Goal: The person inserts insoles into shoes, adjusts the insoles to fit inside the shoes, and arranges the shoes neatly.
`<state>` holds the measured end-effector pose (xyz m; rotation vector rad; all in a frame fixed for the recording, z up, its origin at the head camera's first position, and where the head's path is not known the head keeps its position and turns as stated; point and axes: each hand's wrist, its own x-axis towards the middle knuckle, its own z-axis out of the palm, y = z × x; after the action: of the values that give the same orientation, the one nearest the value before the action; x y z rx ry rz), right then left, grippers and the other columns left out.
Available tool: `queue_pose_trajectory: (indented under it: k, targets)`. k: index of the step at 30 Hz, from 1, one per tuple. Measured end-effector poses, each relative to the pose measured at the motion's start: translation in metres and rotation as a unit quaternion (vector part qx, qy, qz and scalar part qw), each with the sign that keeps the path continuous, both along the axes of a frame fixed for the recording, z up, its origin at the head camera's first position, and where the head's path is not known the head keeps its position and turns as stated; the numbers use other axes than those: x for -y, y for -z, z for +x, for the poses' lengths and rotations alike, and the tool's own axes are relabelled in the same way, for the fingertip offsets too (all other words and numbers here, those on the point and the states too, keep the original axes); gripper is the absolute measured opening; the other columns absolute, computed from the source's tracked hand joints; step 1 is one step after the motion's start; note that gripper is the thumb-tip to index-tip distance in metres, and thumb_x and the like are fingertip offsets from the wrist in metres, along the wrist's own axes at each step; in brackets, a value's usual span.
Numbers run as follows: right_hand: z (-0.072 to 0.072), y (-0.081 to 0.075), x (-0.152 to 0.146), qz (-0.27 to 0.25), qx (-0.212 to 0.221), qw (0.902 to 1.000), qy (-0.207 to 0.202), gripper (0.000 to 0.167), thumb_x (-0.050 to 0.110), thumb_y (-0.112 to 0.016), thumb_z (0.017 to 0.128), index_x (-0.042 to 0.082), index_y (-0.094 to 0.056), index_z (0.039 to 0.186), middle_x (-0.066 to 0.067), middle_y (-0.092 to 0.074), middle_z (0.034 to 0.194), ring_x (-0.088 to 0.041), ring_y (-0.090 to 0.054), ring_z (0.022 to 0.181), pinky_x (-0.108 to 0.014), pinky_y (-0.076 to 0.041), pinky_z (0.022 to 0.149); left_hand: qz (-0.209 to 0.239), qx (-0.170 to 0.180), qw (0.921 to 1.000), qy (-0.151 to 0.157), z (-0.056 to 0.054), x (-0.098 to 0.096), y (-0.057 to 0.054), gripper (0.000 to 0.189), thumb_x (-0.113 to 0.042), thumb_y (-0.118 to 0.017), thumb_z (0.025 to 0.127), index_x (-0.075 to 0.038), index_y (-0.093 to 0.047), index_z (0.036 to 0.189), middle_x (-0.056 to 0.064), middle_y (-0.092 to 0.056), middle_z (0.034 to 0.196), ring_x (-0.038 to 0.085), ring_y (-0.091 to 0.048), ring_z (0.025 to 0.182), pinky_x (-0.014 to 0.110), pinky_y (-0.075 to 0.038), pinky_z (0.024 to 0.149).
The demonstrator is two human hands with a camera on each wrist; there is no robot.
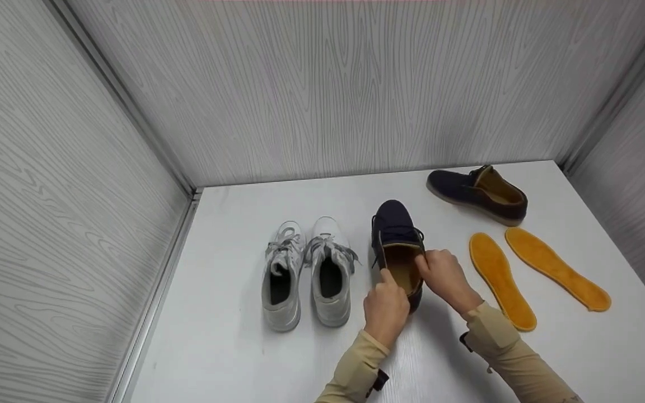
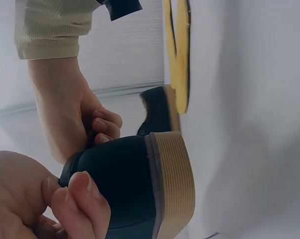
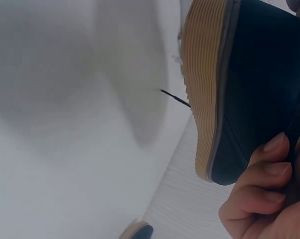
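Observation:
A dark navy lace-up shoe (image 1: 394, 217) with a tan lining is held by both hands, its toe pointing away from me. My left hand (image 1: 387, 309) grips the left side of the opening near the heel. On the opposite side, my right hand (image 1: 445, 278) pinches the rim, thumb at the inside. Its ribbed tan sole (image 2: 175, 184) shows in the left wrist view. The right wrist view has the sole raised over the table, and the curled fingers (image 3: 266, 174) of my right hand lie along the shoe's upper (image 3: 264, 74).
Two orange insoles (image 1: 501, 280) (image 1: 557, 266) lie to the right on the white table (image 1: 216, 336). The matching navy shoe (image 1: 476, 193) rests behind them. A pair of white laced sneakers (image 1: 282, 305) (image 1: 331, 308) stands left of my hands. Grey wood-grain panels (image 1: 322, 89) enclose the table.

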<state>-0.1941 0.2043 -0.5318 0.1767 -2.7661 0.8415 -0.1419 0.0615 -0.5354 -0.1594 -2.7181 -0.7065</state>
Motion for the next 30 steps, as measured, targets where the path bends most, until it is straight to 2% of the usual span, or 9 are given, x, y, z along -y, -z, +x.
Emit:
queue_pose_trajectory:
  k: [7,15,21,25,27,30]
  targets:
    - [0.002,0.023,0.003,-0.005,0.012,0.9999,0.002,0.041,0.009,-0.054,0.093,0.011,-0.045,0.053,0.001,-0.040,0.052,-0.019,-0.041,0.047,-0.035,-0.036,0.045,0.003,0.026,0.9997,-0.003,0.000,0.002,0.021,0.022,-0.010,-0.067,0.084,-0.005,-0.049,0.094,0.012,-0.062,0.064,0.031,-0.064,0.056,0.041,-0.047,0.047]
    - [0.001,0.040,0.005,0.003,0.037,0.9993,-0.002,0.040,0.010,-0.054,0.093,0.011,-0.045,0.053,0.000,-0.041,0.054,-0.019,-0.042,0.049,-0.035,-0.037,0.046,-0.003,0.050,0.9986,-0.014,0.000,0.004,0.034,0.020,-0.009,-0.066,0.085,-0.006,-0.048,0.092,0.012,-0.063,0.064,0.032,-0.065,0.057,0.042,-0.048,0.048]
    - [-0.002,0.045,0.001,0.008,0.066,0.9978,0.005,0.040,0.014,-0.054,0.092,0.012,-0.045,0.053,-0.001,-0.044,0.054,-0.020,-0.043,0.050,-0.036,-0.038,0.047,0.008,0.047,0.9987,-0.020,-0.002,0.003,0.036,0.019,-0.011,-0.067,0.082,-0.006,-0.049,0.088,0.013,-0.063,0.065,0.032,-0.064,0.057,0.042,-0.047,0.048]
    - [-0.004,0.045,-0.001,0.014,0.093,0.9955,0.014,0.038,0.020,-0.055,0.091,0.012,-0.048,0.054,0.000,-0.046,0.055,-0.020,-0.045,0.050,-0.036,-0.039,0.047,0.013,0.061,0.9980,-0.012,-0.007,0.006,0.034,0.017,-0.014,-0.066,0.082,-0.004,-0.054,0.088,0.014,-0.065,0.068,0.033,-0.065,0.060,0.043,-0.048,0.050]
    - [-0.005,0.045,-0.001,0.017,0.097,0.9950,0.015,0.036,0.022,-0.057,0.090,0.012,-0.050,0.056,0.000,-0.047,0.056,-0.020,-0.046,0.051,-0.036,-0.039,0.047,0.010,0.076,0.9970,-0.009,-0.010,0.010,0.031,0.018,-0.016,-0.066,0.083,-0.003,-0.057,0.089,0.014,-0.065,0.071,0.033,-0.065,0.062,0.043,-0.048,0.051]
    - [-0.006,0.041,-0.002,0.025,0.085,0.9959,0.017,0.031,0.023,-0.061,0.088,0.010,-0.052,0.061,-0.002,-0.048,0.058,-0.021,-0.048,0.052,-0.038,-0.039,0.047,-0.006,0.076,0.9971,-0.003,-0.021,0.014,0.027,0.023,-0.018,-0.068,0.083,-0.002,-0.057,0.094,0.013,-0.066,0.072,0.032,-0.066,0.062,0.042,-0.048,0.051]
